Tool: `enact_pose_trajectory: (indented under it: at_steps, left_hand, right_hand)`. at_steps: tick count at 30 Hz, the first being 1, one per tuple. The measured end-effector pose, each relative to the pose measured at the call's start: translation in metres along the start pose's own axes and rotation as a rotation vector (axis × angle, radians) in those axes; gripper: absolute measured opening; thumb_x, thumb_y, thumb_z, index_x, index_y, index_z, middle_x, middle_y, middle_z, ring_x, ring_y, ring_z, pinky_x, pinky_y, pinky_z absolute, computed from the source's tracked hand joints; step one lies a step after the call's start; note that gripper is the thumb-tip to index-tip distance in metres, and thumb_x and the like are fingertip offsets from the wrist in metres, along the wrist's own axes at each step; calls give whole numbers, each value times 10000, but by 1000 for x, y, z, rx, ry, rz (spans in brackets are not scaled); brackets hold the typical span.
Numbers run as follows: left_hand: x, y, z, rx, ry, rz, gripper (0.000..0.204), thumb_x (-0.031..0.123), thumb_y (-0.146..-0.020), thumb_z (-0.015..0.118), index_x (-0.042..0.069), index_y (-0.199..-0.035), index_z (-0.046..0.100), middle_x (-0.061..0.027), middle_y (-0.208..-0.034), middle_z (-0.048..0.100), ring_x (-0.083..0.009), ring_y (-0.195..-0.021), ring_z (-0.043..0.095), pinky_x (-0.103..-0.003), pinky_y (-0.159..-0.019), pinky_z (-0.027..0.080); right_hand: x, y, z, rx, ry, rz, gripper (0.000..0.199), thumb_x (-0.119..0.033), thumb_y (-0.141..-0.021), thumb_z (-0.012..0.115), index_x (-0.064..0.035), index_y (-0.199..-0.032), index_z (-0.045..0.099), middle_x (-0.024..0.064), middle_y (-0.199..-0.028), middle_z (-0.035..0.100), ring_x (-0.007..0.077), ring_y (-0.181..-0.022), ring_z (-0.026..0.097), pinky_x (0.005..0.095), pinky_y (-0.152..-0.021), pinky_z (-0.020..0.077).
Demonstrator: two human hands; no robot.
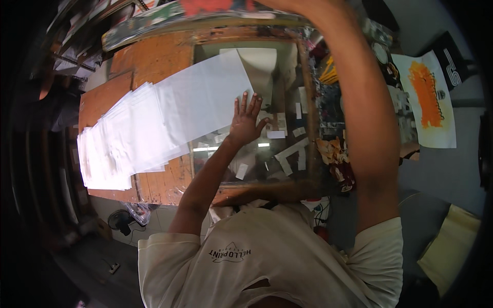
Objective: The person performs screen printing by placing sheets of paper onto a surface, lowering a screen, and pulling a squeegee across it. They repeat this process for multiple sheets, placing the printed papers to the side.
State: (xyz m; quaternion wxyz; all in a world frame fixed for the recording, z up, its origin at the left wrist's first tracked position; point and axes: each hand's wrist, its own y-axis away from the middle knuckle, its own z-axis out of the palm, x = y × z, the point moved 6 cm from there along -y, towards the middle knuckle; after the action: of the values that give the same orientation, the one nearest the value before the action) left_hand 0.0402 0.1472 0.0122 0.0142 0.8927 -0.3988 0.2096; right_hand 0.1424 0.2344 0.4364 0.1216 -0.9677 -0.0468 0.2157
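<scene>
A person in a cream T-shirt is leaning over a worn orange wooden table (154,59). The left hand (245,120) is lying flat, fingers spread, on the lower right corner of a large white sheet (203,97). That sheet is topping a fanned stack of white sheets (120,143) spreading toward the left. The hand is partly resting over a glass panel (267,149) dotted with strips of white tape (290,154). The right arm is stretching up past the top edge, its hand hidden. A white sheet printed with orange (429,100) is lying well apart on the right.
</scene>
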Motion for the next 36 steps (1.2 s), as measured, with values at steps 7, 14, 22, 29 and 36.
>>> enact_pose_trajectory:
  at_steps: [7,14,22,29,36]
  left_hand:
    - [-8,15,-12,172,-16,-429,666,453,-933,699,71,-1442,504,-177,-1637,340,-407,-1570,166,-719,-1201,67]
    - [-37,-2,-23,291,174,-548,317,308,-919,727,128,-1176,676,-135,-1474,530,-379,-1472,364,-694,-1168,200]
    - [-19,1,-9,293,2,-597,354,369,-895,747,175,-1171,641,-149,-1569,398,-386,-1526,258,-755,-1152,145]
    - [-39,-6,-27,344,375,-534,295,324,-945,701,142,-1171,644,-201,-1499,516,-420,-1483,365,-769,-1139,135]
    - [-15,15,-8,106,-108,-643,615,419,-1040,523,105,-1563,440,-199,-1692,236,-474,-1574,57,-716,-1196,-13]
  right_hand:
    - [22,-9,4,-38,-122,-167,379,-280,-1039,553,-14,-822,713,24,-626,643,114,-544,540,302,-630,573]
    - [21,-15,-2,-70,-115,-142,387,-289,-1056,551,-40,-789,680,2,-621,571,108,-550,511,291,-575,549]
    - [17,-20,2,-104,-25,-22,397,-307,-1048,551,-18,-837,723,33,-672,646,121,-599,571,313,-623,577]
    - [6,-3,-5,66,-33,-190,388,-315,-1045,560,-8,-859,708,33,-665,619,112,-569,546,314,-612,566]
    - [13,-9,-3,-95,-81,-80,358,-278,-1057,550,-6,-877,700,22,-661,601,104,-560,517,305,-669,588]
